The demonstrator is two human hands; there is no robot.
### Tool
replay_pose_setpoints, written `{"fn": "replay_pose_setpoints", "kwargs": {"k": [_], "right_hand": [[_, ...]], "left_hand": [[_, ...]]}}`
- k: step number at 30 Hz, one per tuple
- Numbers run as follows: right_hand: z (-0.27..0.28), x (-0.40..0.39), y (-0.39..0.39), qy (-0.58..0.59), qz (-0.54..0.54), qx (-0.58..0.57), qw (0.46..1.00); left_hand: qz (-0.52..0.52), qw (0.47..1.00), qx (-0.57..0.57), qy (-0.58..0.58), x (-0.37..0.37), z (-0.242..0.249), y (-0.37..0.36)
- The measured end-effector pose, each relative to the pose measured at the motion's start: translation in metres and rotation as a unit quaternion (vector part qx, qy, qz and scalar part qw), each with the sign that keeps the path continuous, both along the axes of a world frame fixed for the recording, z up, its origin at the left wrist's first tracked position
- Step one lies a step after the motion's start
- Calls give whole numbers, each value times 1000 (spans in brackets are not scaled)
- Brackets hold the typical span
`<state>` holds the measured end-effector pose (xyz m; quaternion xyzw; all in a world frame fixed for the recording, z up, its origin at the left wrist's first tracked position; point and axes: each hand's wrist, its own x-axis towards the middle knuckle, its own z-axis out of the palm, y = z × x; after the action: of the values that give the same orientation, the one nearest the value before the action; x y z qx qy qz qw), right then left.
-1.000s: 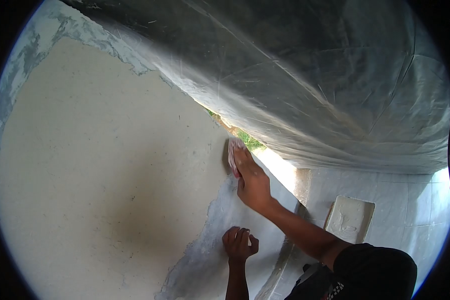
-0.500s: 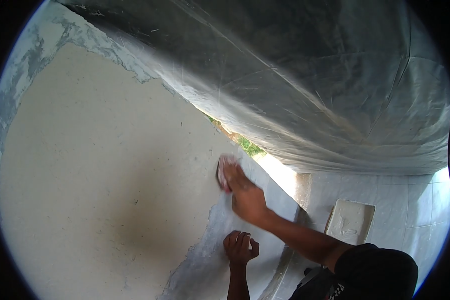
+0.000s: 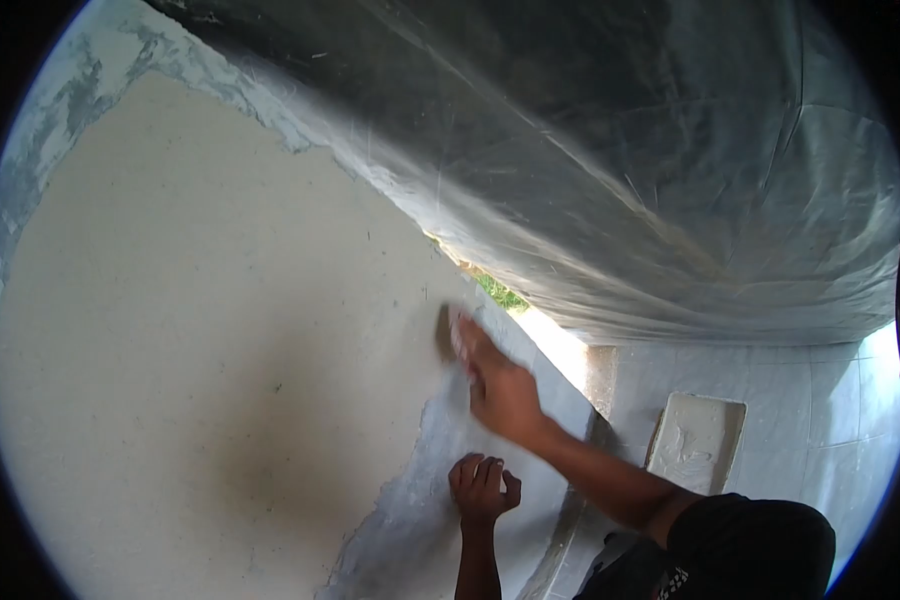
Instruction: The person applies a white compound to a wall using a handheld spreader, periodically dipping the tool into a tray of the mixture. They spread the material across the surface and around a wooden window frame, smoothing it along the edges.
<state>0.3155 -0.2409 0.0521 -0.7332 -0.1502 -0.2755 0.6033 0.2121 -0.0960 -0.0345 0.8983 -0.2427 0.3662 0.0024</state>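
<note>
Pad (image 3: 457, 335) of pinkish white, blurred at its edges, is gripped by the right hand (image 3: 507, 395), the fingers (image 3: 485, 347) clamped on its near side and the thumb set lower. The pad lies just left of the fingertips, at the face of a wall (image 3: 250, 250); whether its full length is pressed there cannot be told. Its long axis is seen nearly upright, leaning slightly, so that the line of the fingers is crossed at a slant. To the left of the fingers, a cream coat (image 3: 350, 350) is spread wide; just below them it is ended by a ragged border, past which bare grey (image 3: 420, 520) is shown. The right hand is the nearer to the pad, being wrapped on it. The left hand (image 3: 478, 487) is placed below those fingers, over the grey and apart from the pad, its own fingers bent and its thumb held out; whether anything is held there cannot be made out. Above and to the right of the gripping fingers, plastic sheeting (image 3: 620, 150) is hung; to their lower right, well apart, a tray (image 3: 736, 435) of pale paste is seen.
</note>
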Motion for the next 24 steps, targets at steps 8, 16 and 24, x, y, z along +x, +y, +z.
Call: {"fn": "replay_pose_setpoints", "kwargs": {"k": [8,16,24], "right_hand": [[-10,-5,13,-31,-55,-33,997],[-29,34,19,-87,-132,-21,987],[-16,46,15,-178,-166,20,970]], "left_hand": [[-76,996,-51,13,-4,4,5],[-115,983,-134,57,-44,11,23],[-133,977,-143,87,-61,11,40]]}}
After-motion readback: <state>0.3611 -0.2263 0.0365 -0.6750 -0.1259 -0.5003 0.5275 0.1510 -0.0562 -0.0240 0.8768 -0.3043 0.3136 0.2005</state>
